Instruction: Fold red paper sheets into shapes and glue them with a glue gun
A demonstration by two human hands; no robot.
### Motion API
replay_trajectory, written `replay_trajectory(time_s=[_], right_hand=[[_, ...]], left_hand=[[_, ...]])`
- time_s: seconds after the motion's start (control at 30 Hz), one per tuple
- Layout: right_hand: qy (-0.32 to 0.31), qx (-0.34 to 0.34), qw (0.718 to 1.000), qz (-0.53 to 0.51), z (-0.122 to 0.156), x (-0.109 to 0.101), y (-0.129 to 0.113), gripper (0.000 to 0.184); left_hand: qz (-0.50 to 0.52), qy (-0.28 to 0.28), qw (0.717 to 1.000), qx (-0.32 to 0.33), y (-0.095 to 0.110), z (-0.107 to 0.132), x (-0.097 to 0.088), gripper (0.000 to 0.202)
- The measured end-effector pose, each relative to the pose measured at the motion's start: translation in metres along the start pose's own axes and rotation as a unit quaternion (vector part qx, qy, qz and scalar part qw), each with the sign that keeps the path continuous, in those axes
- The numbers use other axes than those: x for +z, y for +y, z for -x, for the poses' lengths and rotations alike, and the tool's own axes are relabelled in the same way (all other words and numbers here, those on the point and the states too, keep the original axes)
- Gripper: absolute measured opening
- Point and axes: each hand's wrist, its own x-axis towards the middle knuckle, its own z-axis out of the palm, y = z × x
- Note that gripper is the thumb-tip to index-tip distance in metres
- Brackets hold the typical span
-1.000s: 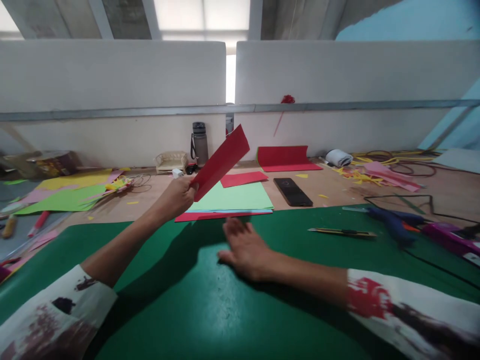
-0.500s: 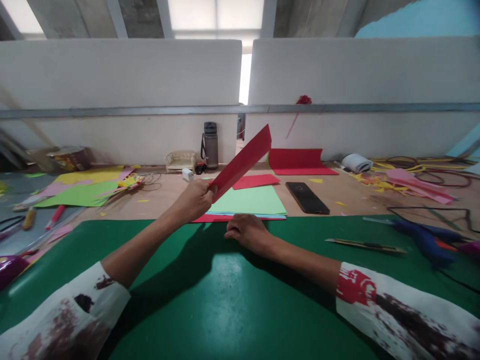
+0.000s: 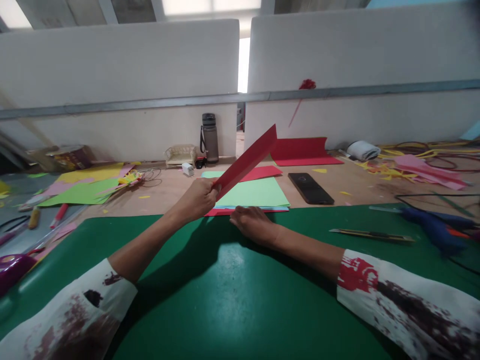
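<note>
In the head view, my left hand (image 3: 202, 196) is closed on the lower end of a folded red paper (image 3: 245, 164). The paper slants up to the right, raised over a stack of coloured sheets. A light green sheet (image 3: 258, 194) tops that stack, with blue and red edges showing beneath. At the stack's front edge rests my right hand (image 3: 253, 224), its fingers curled in. Whether it grips the paper edge is hidden. Another red paper piece (image 3: 260, 173) lies on the stack's far part, partly behind the held one.
A green mat (image 3: 232, 300) covers the near table. Right of the hands are a phone (image 3: 310, 188), a cutter knife (image 3: 371, 235) and a blue glue gun (image 3: 437, 227). Behind stand a bottle (image 3: 210, 142) and a folded red sheet (image 3: 303, 151). Coloured paper (image 3: 80, 192) lies left.
My left hand has shifted slightly right with the folded red paper. My right hand stays at the stack's front edge. The camera view has tilted a little downward.
</note>
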Motion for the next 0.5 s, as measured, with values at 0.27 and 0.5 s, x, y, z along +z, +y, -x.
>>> replay_trajectory(time_s=[0.27, 0.5], right_hand=[[-0.012, 0.06, 0.998, 0.019, -0.002, -0.009, 0.002, 0.029], [-0.054, -0.28, 0.945, -0.157, 0.06, -0.005, -0.081, 0.051]], left_hand=[[-0.011, 0.001, 1.0, -0.002, 0.004, 0.001, 0.001, 0.021], [-0.001, -0.009, 1.0, -0.006, 0.006, 0.004, 0.003, 0.021]])
